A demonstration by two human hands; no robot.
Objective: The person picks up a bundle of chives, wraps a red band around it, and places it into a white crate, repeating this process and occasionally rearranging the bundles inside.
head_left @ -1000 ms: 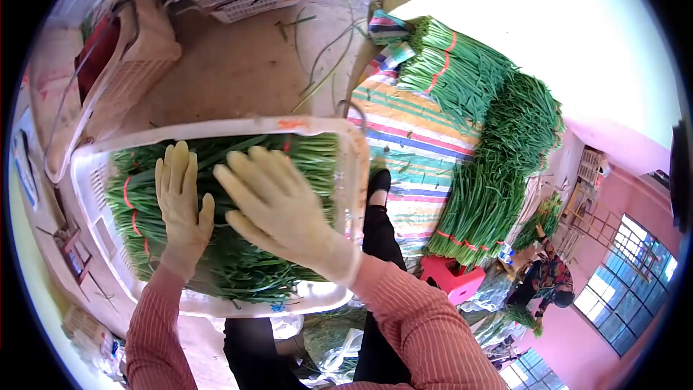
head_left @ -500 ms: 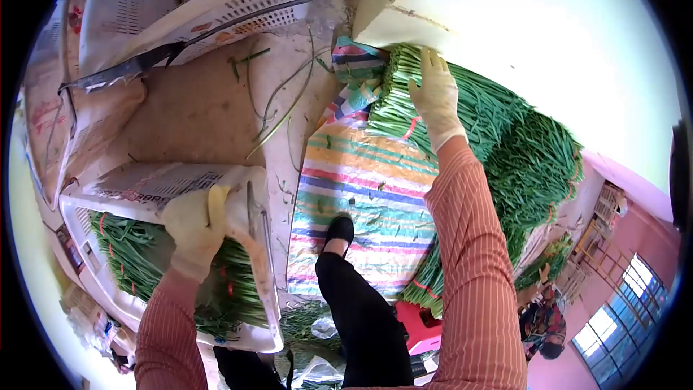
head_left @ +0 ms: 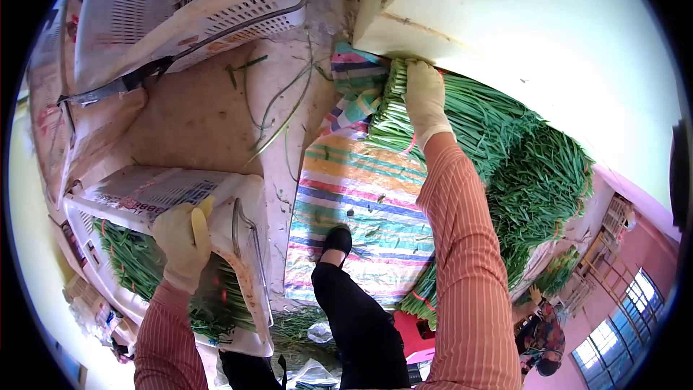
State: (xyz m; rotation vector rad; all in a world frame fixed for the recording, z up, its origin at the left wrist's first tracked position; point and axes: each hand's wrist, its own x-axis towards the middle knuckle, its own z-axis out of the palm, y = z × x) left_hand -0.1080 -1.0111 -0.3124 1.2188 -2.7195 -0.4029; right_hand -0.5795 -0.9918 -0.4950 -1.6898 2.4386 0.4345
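Note:
My left hand [head_left: 182, 244], in a pale glove, is closed over the rim of a white plastic crate [head_left: 144, 198]. Bundles of green chives [head_left: 130, 253] tied with red bands lie inside that crate. At the upper middle, my gloved right hand [head_left: 426, 97] has its fingers curled over a bundle of chives [head_left: 392, 112]; its fingertips are partly hidden among the stalks. This bundle is at the near end of a long stack of chives [head_left: 538, 173] along the white wall. Beneath it spreads a striped woven plastic sheet [head_left: 361, 202].
Another white crate [head_left: 245, 25] with a metal handle stands at the upper left. Loose stalks [head_left: 278, 119] lie on the floor. A red stool [head_left: 415, 339] is near my leg. Another person [head_left: 545, 339] is at the lower right.
My right hand has gone from lying flat with extended fingers to curling them over the bundle. My left hand, still on the crate, has shifted slightly left in view.

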